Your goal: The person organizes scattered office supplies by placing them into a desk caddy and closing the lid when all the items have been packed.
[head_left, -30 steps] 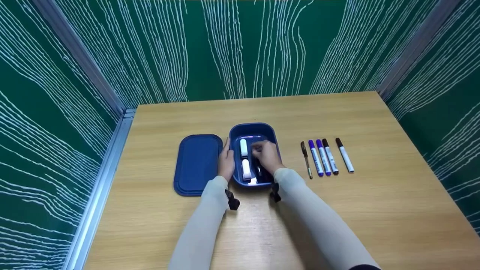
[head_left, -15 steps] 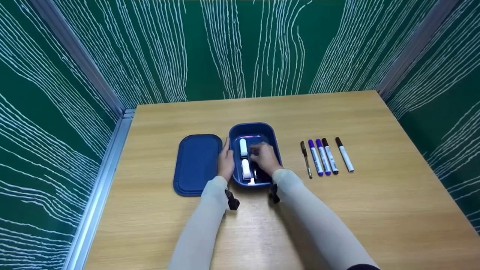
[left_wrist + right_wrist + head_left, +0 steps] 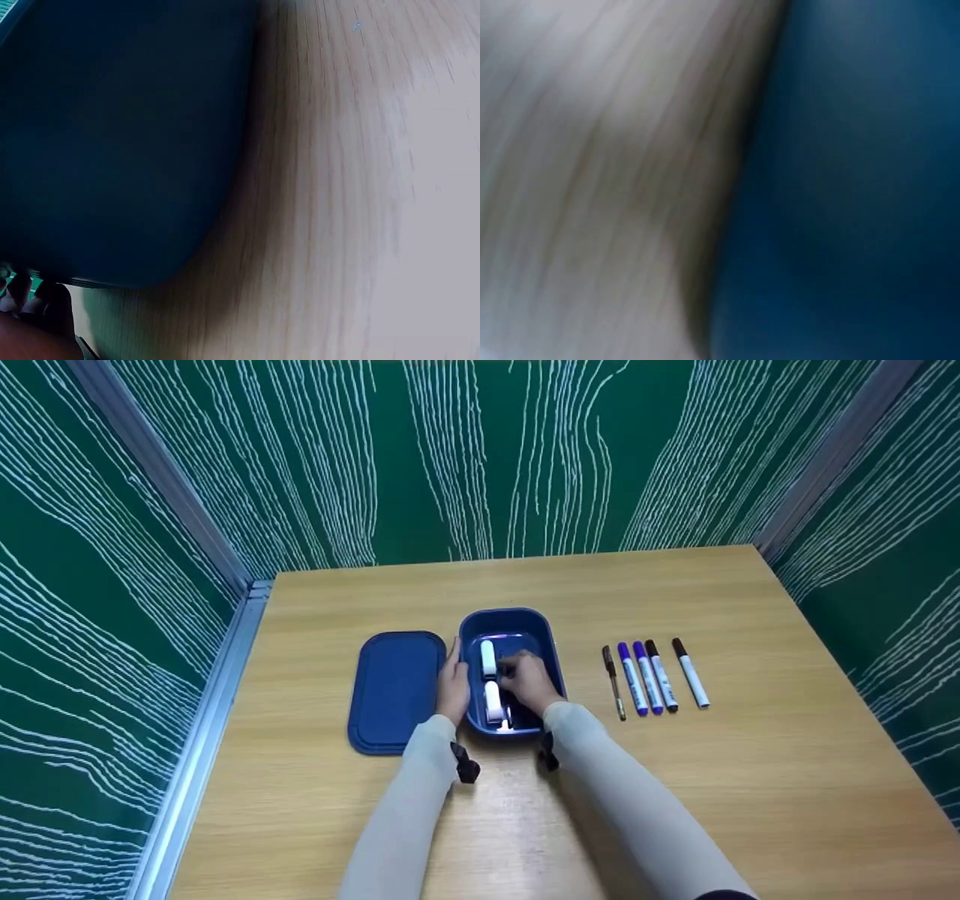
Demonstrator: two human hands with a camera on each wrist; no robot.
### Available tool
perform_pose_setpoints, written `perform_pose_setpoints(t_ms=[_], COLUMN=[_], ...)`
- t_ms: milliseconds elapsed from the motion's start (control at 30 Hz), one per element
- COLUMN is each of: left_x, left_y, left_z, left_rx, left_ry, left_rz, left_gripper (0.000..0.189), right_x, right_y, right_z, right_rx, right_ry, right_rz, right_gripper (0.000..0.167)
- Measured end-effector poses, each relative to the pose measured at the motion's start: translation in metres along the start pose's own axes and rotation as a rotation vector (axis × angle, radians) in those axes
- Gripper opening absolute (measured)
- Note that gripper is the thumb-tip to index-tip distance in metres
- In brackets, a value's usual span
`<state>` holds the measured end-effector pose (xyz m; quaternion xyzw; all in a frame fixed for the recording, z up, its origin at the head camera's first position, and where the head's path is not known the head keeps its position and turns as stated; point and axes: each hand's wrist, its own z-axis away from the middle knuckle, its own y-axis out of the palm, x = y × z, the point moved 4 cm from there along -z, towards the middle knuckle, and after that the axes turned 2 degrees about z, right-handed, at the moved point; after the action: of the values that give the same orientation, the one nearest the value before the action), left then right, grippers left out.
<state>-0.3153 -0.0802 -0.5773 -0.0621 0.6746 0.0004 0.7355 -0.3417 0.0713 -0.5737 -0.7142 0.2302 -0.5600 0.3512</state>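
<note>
In the head view a deep blue box (image 3: 555, 660) with rounded corners stands uncovered between my hands. My left hand (image 3: 453, 687) lies along its left wall with straight fingers, the index pointing away from me. My right hand (image 3: 529, 679) reaches inside over the right half, fingers curled and pinching a slim dark pen-like thing (image 3: 508, 715), mostly hidden under the hand; its near end shows as a glint. Left of it in the box lie two white oblong pieces, a far one (image 3: 488, 657) and a near one (image 3: 493, 701). Both wrist views show mainly the box's outer wall (image 3: 120, 150).
A flat blue lid (image 3: 396, 692) lies left of the box. To the right, a slim pen (image 3: 613, 682), two purple-capped markers (image 3: 632, 679) and two dark-capped markers (image 3: 691, 672) lie side by side on the wooden table (image 3: 780, 780). Green patterned panels (image 3: 525, 457) enclose the table.
My right hand has shifted slightly left and toward me inside the box, and the glint of the slim dark thing moved with it. My left hand stays against the box.
</note>
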Motion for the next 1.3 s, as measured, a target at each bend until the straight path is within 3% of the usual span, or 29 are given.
perform_pose_setpoints(t_ms=[233,667,867,1033,1300], left_x=[0.000,0.002,0.002,0.001,0.002], left_y=[0.000,0.000,0.000,0.000,0.001], left_z=[0.001,-0.002,-0.002,-0.003,-0.003], left_rx=[0.003,-0.009,-0.012,-0.011,-0.007], left_ry=[0.002,-0.004,0.034,0.048,0.022], left_rz=[0.002,-0.002,-0.010,-0.016,-0.008], left_gripper=[0.055,0.055,0.056,0.055,0.055], right_x=[0.001,-0.001,0.001,0.005,0.003], right_y=[0.001,0.000,-0.005,-0.018,-0.060], right_z=[0.001,-0.001,-0.001,-0.002,-0.006], right_rx=[0.025,0.022,0.031,-0.009,-0.173], right_ry=[0.037,0.022,0.022,0.012,-0.018], right_rz=[-0.007,-0.021,-0.022,-0.034,-0.119], right_gripper=[0.033,0.033,0.034,0.033,0.026])
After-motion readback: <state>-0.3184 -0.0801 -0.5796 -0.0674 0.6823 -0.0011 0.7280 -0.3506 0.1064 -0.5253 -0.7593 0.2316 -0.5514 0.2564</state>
